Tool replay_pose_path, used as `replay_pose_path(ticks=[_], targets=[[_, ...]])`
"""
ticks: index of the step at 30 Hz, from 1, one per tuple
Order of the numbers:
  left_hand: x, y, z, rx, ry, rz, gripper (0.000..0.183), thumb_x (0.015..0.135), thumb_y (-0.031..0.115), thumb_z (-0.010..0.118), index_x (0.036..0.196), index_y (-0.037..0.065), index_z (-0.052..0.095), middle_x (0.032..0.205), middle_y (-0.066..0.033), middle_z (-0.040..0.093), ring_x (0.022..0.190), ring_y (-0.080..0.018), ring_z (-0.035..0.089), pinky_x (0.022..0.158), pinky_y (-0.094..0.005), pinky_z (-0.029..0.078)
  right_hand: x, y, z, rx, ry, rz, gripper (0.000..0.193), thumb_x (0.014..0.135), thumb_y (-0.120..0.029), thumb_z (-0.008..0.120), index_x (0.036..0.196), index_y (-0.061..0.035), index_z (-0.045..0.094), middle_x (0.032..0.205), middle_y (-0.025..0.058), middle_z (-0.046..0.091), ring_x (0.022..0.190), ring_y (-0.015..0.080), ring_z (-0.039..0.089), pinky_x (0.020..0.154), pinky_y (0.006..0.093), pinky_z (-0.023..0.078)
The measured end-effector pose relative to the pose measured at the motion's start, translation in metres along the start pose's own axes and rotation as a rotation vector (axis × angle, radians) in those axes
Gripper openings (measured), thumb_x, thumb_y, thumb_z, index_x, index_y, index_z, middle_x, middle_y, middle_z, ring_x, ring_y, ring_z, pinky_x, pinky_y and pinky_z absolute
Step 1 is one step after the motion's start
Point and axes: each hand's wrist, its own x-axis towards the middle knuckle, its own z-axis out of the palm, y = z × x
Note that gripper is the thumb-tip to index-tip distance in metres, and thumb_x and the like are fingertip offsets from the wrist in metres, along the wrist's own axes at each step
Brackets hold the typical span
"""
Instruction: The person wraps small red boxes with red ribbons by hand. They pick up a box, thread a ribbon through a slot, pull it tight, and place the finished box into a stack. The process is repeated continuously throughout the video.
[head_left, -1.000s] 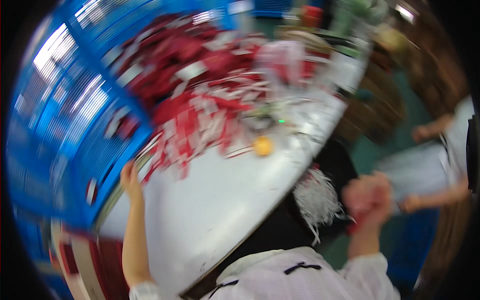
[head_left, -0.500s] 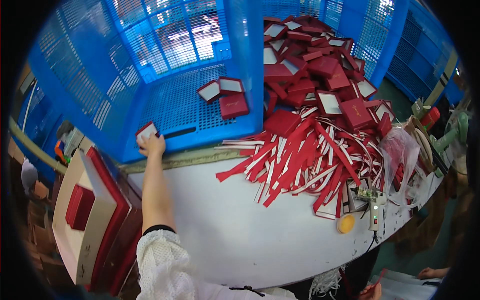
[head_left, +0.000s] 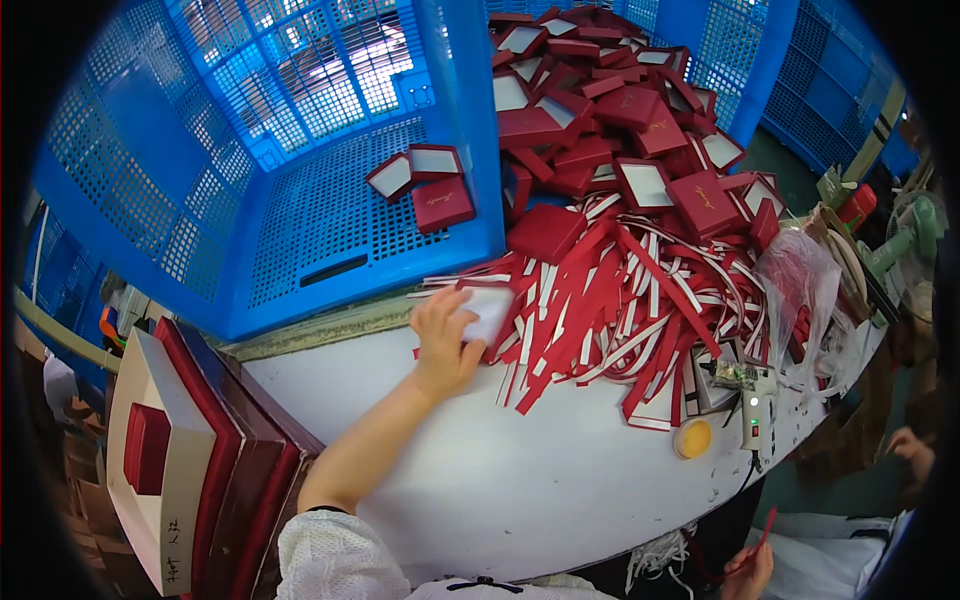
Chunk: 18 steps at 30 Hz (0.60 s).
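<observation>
My left hand (head_left: 443,340) has its fingers and thumb closed around the left side of a small red box half (head_left: 490,312), whose white inside faces up. It is at the left edge of a heap of red and white ribbon strips (head_left: 580,310), above the white table (head_left: 450,470). Part of the box half is hidden by my fingers. My right hand is out of view. Beyond my left hand, a blue plastic crate (head_left: 235,322) lies on its side with a few red box halves (head_left: 443,203) inside.
Many red box halves (head_left: 630,105) are piled at the back. A glue gun (head_left: 755,410) and a yellow round pot (head_left: 692,438) stand at the right. Stacked red-and-cream boxes (head_left: 190,430) flank the table's left. Another person's hand (head_left: 752,572) holds a red strip at lower right.
My left hand has come back from the crate's front edge and moved right, bringing the red box half to the ribbon heap. The view has shifted slightly.
</observation>
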Motion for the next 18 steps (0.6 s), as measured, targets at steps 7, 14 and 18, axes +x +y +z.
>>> replay_pose_path(ticks=[7, 14, 18], targets=[[0.093, -0.158, 0.039, 0.192, -0.096, -0.428, 0.047, 0.072, 0.028, 0.056, 0.112, 0.009, 0.041, 0.111, -0.018, 0.043, 0.102, -0.0347, 0.041, 0.085, -0.0425, 0.032, -0.012, 0.004, 0.011, -0.09, -0.192, 0.107, 0.021, 0.083, -0.021, 0.047, 0.072, -0.0036, 0.044, 0.063, 0.0075, 0.049, 0.053, 0.0157, 0.048, 0.047, 0.0259, 0.041], [0.116, -0.181, 0.059, 0.474, -0.513, -0.813, 0.043, 0.078, 0.045, 0.042, 0.107, 0.014, 0.044, 0.107, -0.0188, 0.048, 0.103, -0.0328, 0.043, 0.083, -0.0477, 0.032, -0.01, 0.015, 0.013, -0.044, -0.139, 0.181, 0.021, 0.083, -0.022, 0.048, 0.073, -0.0036, 0.043, 0.063, 0.0073, 0.048, 0.053, 0.0158, 0.048, 0.048, 0.0255, 0.041], [0.078, -0.175, 0.051, 0.395, -0.385, -0.675, 0.037, 0.079, 0.04, 0.044, 0.088, 0.005, 0.049, 0.089, -0.0204, 0.052, 0.087, -0.0347, 0.048, 0.072, -0.0438, 0.037, -0.005, 0.021, 0.013, -0.057, -0.23, 0.19, 0.02, 0.082, -0.021, 0.049, 0.073, -0.0036, 0.043, 0.063, 0.0076, 0.048, 0.054, 0.0172, 0.049, 0.049, 0.0261, 0.042]])
